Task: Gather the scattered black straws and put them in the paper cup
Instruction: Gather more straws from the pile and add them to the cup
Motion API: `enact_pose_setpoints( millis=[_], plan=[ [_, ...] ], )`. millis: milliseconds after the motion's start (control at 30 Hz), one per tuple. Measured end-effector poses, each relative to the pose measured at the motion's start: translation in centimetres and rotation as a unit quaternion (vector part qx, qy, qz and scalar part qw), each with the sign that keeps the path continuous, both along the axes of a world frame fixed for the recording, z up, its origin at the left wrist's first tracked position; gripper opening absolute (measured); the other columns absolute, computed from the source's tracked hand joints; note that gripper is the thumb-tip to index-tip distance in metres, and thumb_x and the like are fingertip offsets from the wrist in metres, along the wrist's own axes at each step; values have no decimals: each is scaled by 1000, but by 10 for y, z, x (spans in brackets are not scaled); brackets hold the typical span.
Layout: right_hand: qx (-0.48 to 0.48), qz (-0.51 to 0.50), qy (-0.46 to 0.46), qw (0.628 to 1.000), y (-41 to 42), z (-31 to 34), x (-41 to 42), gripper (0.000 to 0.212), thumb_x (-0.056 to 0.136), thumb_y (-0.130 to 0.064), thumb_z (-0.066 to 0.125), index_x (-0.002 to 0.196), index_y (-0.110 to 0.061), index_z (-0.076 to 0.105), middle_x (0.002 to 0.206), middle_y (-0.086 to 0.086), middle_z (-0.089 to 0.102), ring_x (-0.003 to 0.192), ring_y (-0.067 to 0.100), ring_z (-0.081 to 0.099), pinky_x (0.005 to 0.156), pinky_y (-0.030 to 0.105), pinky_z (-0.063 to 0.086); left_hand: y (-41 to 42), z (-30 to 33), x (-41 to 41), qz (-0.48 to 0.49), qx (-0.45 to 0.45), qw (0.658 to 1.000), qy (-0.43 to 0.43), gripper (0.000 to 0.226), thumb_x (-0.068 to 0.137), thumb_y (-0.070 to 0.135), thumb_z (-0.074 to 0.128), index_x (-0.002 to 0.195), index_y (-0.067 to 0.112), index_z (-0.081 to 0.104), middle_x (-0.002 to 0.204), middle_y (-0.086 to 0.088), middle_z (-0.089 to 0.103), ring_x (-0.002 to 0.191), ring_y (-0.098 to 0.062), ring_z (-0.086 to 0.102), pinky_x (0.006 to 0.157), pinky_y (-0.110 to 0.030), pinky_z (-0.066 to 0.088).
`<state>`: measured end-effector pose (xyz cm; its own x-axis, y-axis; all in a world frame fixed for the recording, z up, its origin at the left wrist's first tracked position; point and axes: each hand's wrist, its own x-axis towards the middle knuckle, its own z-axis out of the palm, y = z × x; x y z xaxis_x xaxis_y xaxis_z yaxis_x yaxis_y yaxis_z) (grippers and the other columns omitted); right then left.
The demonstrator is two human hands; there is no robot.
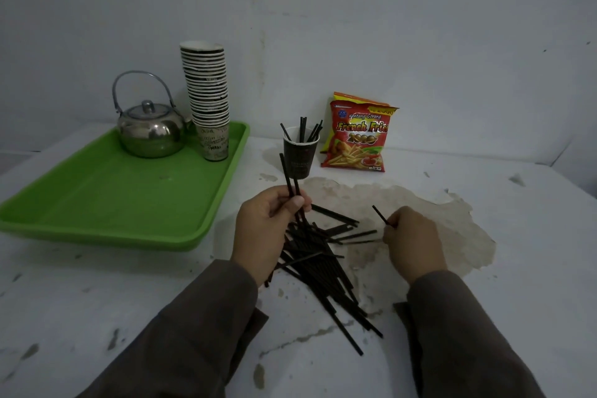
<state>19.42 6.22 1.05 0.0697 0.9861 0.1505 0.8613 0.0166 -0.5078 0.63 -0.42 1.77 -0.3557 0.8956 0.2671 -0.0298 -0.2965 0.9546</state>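
A heap of black straws (318, 263) lies crisscrossed on the white counter (97, 284), near the middle, between the two hands. The left hand (266, 223) grips a couple of straws (288, 179), fingers and thumb curled round them, their tips slanting up and away toward the cup (299, 157). The right hand (412, 237) pinches a single straw (379, 215) that tilts up to the left. The dark paper cup stands just beyond the heap, upright, with several straws already standing in it. Just right of the cup a red snack bag (357, 136) leans by the wall. To the far left a green tray (106, 203) carries a steel kettle (150, 129) and, beside it, a tall stack of cups (208, 100). Patches of paint have peeled off the counter around the heap.
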Motion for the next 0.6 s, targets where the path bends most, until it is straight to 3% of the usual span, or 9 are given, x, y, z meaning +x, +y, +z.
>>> enact_pose_setpoints(
  millis=[67,167,333,467,600],
  plan=[
    [-26,17,55,998,-2,5,6,10,87,-4,51,91,-4,60,89,15,66,74,23,56,57,26,39,0,-2,0,-4,-4,1000,-5,22,84,1,58,82,19,69,71,5,74,77,-10,69,75,-18,55],
    [-59,22,77,995,-6,9,10,14,83,0,55,92,-2,66,87,15,68,77,24,59,67,29,43,1,-4,1,-7,-7,1000,-13,24,83,2,60,83,25,70,71,5,74,78,-11,69,75,-17,55],
    [-38,83,38,995,-13,10,9,6,83,-9,61,87,-11,66,82,2,57,75,14,50,70,25,38,1,-4,0,4,3,1000,-2,23,79,6,66,79,28,72,80,7,76,85,-10,70,81,-14,53],
    [-70,152,7,986,-20,14,2,3,80,-14,67,81,-15,69,79,-3,60,73,9,52,63,17,38,0,-3,0,2,3,1000,-3,24,77,7,67,77,30,73,83,9,76,88,-9,69,83,-14,51],
    [-79,185,-26,979,-28,10,-14,9,80,-12,67,87,-11,71,93,5,68,83,13,57,78,20,43,0,-4,-2,3,-3,1000,17,22,77,10,68,78,31,73,82,11,75,88,-7,68,83,-18,52]
  ],
)
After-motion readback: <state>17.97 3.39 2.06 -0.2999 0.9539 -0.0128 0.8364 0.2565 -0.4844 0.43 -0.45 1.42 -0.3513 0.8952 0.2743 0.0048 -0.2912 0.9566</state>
